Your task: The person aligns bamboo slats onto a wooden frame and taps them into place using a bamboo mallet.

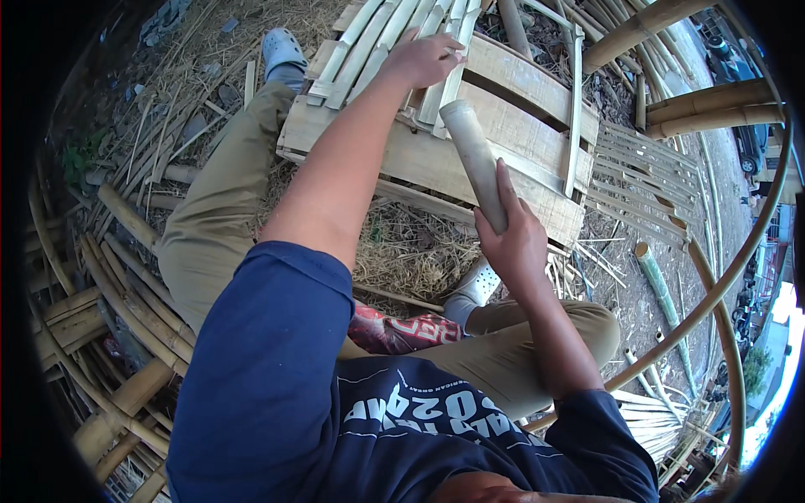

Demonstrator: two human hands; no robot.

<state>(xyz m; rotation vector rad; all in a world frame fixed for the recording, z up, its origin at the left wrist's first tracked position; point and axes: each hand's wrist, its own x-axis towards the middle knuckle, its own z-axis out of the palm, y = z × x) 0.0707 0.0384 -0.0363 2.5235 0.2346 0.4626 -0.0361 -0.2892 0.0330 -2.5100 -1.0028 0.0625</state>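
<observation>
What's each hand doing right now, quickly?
Left hand: over the pale strips, fingers partly bent; whether it grips one cannot be told.
Right hand: closed around a pale cylinder.

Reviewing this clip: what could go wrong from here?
Two risks stand out. The right hand grips a pale cylinder whose far end sits close to the left hand, so a careless swing might catch those fingers. The left hand is also bare among the narrow split strips on the slatted wooden platform; if their edges are sharp, which I can't tell here, they could nick the skin.
</observation>
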